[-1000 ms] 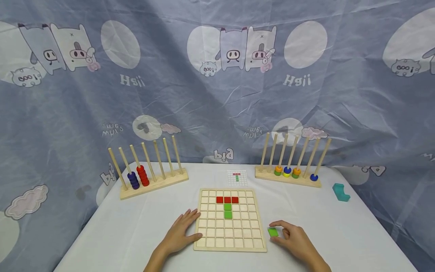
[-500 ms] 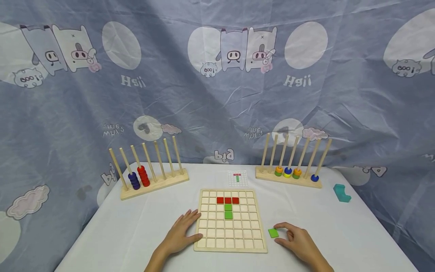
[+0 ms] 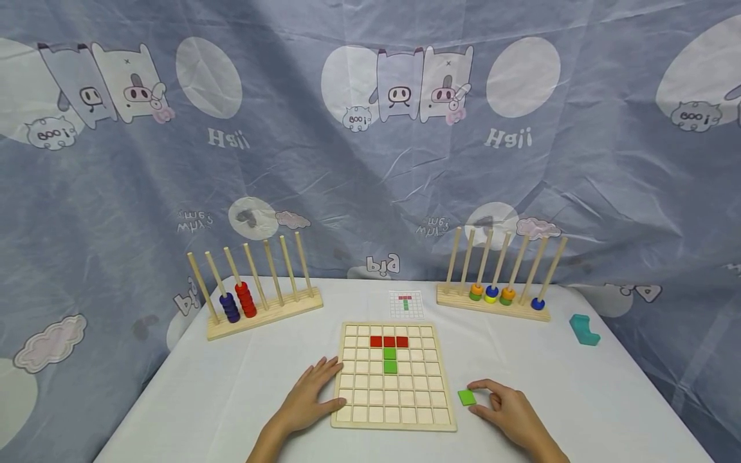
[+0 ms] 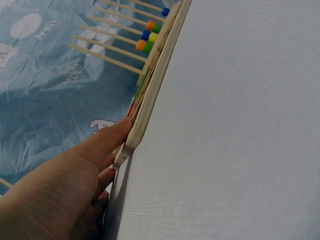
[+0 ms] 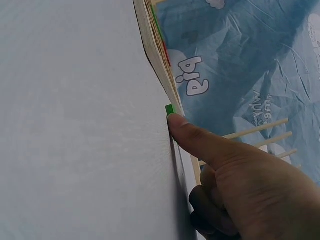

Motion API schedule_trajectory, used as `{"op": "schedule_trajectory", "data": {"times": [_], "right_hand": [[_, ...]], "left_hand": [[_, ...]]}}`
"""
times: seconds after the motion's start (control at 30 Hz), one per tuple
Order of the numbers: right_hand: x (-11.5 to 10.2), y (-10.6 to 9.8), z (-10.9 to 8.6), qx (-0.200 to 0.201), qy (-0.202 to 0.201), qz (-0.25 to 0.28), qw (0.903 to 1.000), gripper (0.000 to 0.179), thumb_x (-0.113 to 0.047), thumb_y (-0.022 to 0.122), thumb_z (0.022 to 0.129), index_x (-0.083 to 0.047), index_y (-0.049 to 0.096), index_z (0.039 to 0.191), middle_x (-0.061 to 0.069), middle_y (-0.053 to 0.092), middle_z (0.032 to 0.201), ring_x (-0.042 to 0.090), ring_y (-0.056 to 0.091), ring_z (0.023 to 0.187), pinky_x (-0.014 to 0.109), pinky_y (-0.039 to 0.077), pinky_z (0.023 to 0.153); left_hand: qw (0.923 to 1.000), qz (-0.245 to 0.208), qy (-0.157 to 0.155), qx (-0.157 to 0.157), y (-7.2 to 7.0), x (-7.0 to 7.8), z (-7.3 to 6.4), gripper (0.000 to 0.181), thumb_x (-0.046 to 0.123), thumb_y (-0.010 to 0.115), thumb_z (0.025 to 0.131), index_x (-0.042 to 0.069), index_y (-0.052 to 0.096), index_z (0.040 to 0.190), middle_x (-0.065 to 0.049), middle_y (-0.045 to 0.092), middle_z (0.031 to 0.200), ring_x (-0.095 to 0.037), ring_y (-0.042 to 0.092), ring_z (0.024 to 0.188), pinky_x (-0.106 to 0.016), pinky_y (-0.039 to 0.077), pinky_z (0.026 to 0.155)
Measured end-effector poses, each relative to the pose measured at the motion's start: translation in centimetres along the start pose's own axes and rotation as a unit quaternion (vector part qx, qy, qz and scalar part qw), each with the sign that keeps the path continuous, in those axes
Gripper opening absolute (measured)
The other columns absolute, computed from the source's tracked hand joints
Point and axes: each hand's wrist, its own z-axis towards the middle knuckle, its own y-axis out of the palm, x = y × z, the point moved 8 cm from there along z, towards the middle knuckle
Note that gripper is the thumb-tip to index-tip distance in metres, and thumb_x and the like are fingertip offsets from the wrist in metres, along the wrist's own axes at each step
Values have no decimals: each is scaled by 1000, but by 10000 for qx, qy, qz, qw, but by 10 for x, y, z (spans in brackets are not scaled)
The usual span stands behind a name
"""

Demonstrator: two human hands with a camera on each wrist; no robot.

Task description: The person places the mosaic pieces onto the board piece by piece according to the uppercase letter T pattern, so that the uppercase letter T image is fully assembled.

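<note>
A wooden grid board point(image 3: 383, 397) lies on the white table, with three red tiles point(image 3: 389, 341) in a row and two green tiles point(image 3: 390, 360) below the middle one. My left hand point(image 3: 309, 397) rests along the board's left side, fingers extended, fingertips and thumb at its edge; in the left wrist view the thumb reaches the board's rim point(image 4: 146, 115). To the right of the board lies a loose green tile point(image 3: 466, 397). My right hand point(image 3: 507, 413) is next to it, index finger and thumb spread apart near the tile's right corners, the other fingers curled.
Behind the board lies a printed pattern card point(image 3: 406, 305). A peg rack with purple and red beads point(image 3: 246, 300) stands back left, another peg rack with coloured beads point(image 3: 492, 302) back right. A teal bracket-shaped piece point(image 3: 585, 330) lies far right. A patterned cloth point(image 3: 370, 167) hangs behind.
My right hand has slid slightly to the right relative to the loose green tile, its fingertips now nearer the tile's right corners. My left hand and the tiles on the board stay put.
</note>
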Motion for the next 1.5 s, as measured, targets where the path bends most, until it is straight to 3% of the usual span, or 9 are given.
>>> {"op": "schedule_trajectory", "data": {"times": [1.0,1.5], "right_hand": [[1,1,2,18,71,-92,9999,27,-29,78,71,-25,67,96,-5,36,49,6,26,42,21,27,42],[0,-1,7,316,-38,-15,9995,29,-29,78,72,-22,66,97,-5,36,48,5,26,41,20,28,41]], "left_hand": [[10000,-26,72,21,-1,0,-1,73,53,59,83,12,40,140,-6,33,147,-31,21,137,-52,13,109],[10000,-21,48,1,0,0,0,73,54,59,83,12,41,140,-6,33,147,-31,20,137,-52,13,109]]}}
